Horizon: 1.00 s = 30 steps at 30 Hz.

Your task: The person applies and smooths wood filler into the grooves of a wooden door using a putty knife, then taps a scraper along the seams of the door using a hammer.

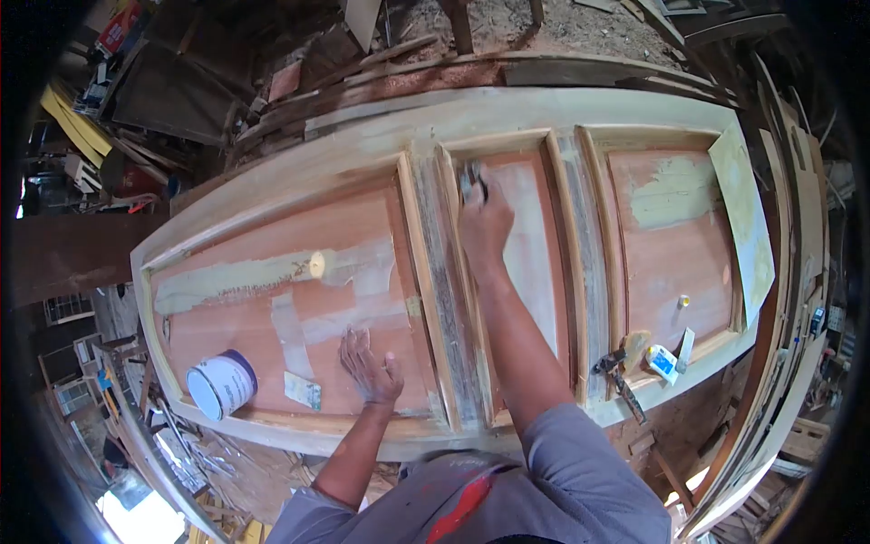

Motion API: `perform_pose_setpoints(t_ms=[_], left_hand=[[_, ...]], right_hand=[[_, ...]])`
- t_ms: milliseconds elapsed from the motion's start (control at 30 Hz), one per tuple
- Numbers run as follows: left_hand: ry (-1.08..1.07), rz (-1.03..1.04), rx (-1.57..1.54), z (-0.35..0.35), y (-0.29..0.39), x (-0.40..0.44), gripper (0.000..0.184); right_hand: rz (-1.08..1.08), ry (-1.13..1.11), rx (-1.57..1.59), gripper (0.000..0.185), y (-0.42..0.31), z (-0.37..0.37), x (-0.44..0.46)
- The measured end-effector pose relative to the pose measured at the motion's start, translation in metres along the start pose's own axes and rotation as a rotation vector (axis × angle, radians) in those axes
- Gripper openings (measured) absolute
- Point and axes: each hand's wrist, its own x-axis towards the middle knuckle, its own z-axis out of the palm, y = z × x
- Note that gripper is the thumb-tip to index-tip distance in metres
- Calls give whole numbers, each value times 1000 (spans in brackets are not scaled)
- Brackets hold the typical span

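Three recessed panels make up the door [521,106], which lies flat, its reddish faces streaked with pale filler and its raised mouldings bare wood. Taking its middle as the clock's centre, with 12 straight away from the person, sandy floor [566,36] shows at 1 o'clock, stacked planks [797,231] stand at 3, and something yellow [77,127] sits amid clutter near 10. Light glares through at 8, low in the dim workshop. A thin board [743,222] lies across the door's end at 3. Round 4 are a hammer [622,381], a white-and-blue bottle [662,364] and, just beside the bottle, a pale strip [686,349]; a small yellow cap [684,301] rests on the right panel [666,263]. The can [222,383] stands at 8, tilted in view. On the middle panel [530,240], the right hand [487,218] reaches towards 12, fingers bent closed around a small tool [471,179], partly hidden and too unclear to identify. That tool sits at the 11 o'clock side of the hand, near the panel's far left corner, close to the moulding. The left hand [372,367] is spread over the left panel [231,322], fingers extended, gripping nothing; a card [302,391] lies near it at 8, the can farther off at 9.
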Motion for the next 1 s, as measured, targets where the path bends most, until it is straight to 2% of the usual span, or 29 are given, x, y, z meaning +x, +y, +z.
perform_pose_setpoints(t_ms=[67,233,367,567,633,700,833,1000], left_hand=[[-13,-13,-4,-6,1,-7,66],[33,18,2,3,3,12,65],[-9,1,-9,-1,0,1,65],[-2,2,-9,-1,-1,0,65],[-12,-10,-19,-3,1,-4,66],[-3,-10,-25,-1,-1,0,66],[-15,-20,-21,0,-3,-4,66],[-17,-20,-29,-1,-2,-2,66]], right_hand=[[155,-95,-134,38,-37,-3,16],[-14,66,27,39,-8,1,-3],[189,-42,5,34,-28,-2,14],[-47,131,71,34,23,29,18],[373,1,552,34,17,9,13],[522,-13,793,34,-2,-10,6],[245,-42,377,36,11,-10,-16],[60,32,154,37,8,-6,-25]])
